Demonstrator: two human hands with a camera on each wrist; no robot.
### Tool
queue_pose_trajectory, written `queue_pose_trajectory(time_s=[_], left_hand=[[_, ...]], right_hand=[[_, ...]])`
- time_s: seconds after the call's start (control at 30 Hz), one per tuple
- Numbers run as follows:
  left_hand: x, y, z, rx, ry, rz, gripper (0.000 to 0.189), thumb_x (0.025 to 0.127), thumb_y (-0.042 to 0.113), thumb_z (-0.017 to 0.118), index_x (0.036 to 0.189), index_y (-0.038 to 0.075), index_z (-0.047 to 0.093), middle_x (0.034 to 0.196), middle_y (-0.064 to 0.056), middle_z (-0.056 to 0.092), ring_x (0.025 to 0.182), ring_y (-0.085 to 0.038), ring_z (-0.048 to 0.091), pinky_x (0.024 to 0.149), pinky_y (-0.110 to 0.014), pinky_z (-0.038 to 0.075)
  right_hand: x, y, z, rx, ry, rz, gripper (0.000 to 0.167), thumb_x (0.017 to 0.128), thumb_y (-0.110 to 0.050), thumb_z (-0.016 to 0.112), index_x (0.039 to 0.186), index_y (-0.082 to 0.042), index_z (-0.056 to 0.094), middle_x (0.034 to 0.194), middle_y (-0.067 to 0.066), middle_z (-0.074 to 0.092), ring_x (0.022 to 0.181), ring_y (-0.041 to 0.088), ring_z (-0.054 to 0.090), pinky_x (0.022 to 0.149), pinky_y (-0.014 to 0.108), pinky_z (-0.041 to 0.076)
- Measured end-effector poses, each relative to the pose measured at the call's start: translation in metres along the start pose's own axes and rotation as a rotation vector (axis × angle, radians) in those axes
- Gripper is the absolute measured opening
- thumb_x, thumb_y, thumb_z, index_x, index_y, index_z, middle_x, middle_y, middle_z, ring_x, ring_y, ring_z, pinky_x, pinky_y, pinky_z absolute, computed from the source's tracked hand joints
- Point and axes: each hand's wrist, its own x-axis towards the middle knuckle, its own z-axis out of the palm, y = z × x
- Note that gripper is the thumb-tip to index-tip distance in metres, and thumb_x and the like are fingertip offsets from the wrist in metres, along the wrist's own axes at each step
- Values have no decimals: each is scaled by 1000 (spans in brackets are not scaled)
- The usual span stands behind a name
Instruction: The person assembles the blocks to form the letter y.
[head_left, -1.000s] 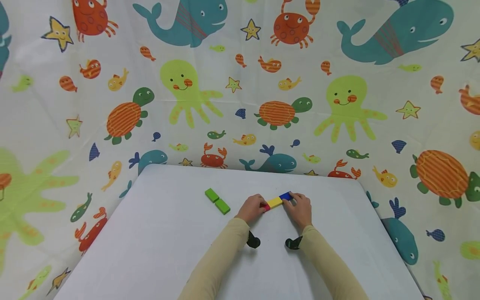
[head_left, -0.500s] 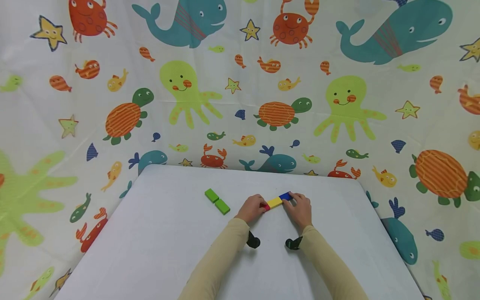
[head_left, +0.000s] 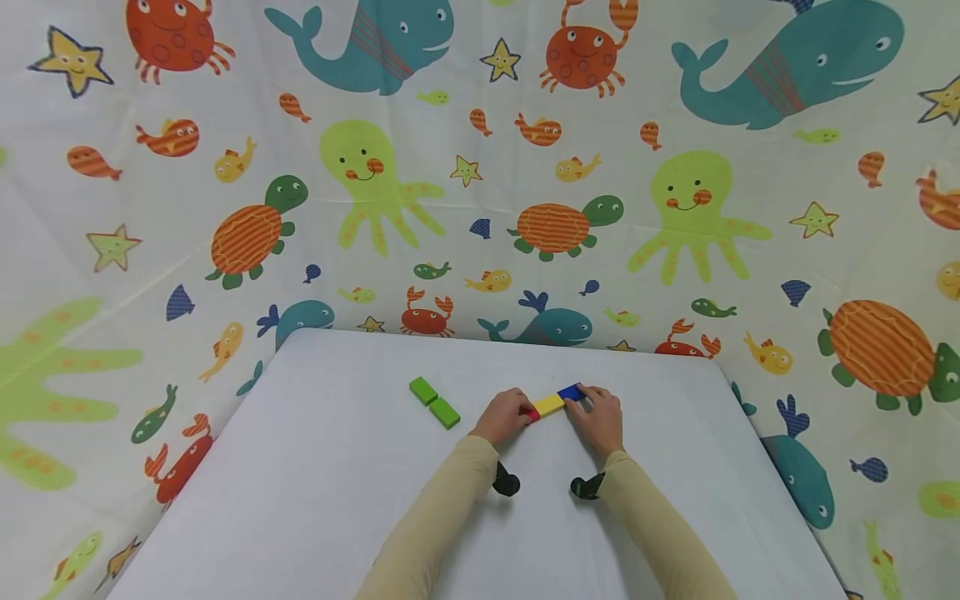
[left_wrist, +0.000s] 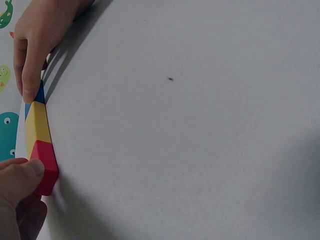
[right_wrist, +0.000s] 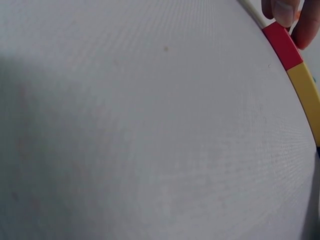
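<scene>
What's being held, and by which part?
Left hand grips the red block near its end away from the yellow block. Right hand holds the blue block; exact contact spots are partly hidden.

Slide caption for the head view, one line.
Left hand holds red block, right hand holds blue block, yellow block between; two green blocks lie left.

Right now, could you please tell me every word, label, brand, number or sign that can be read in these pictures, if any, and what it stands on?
None can be read.
Red block, yellow block, blue block: no lettering on the sides that show.
Printed backdrop: sea creatures and stars, no letters seen.
Black piece at the left wrist: too small to tell.
</scene>
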Motion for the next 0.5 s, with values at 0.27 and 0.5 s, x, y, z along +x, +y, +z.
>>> queue_pose_trajectory(time_s=[0.27, 0.5], left_hand=[[-1, 1, -2, -4, 0, 7, 17, 89, 12, 72, 105, 6, 75, 100, -3, 66, 92, -16, 59, 92, -29, 50], [-1, 1, -2, -15, -8, 1, 18, 90, 11, 71, 106, 6, 74, 101, -3, 65, 92, -16, 58, 93, -30, 50]], right_hand=[[0, 1, 0, 8, 5, 2, 57, 91, -41, 67, 136, -7, 57, 136, 23, 51, 126, 41, 41, 106, 56, 34], [0, -1, 0, 4, 8, 1, 57, 92, -39, 67, 136, -5, 57, 136, 24, 50, 125, 42, 41, 105, 57, 34]])
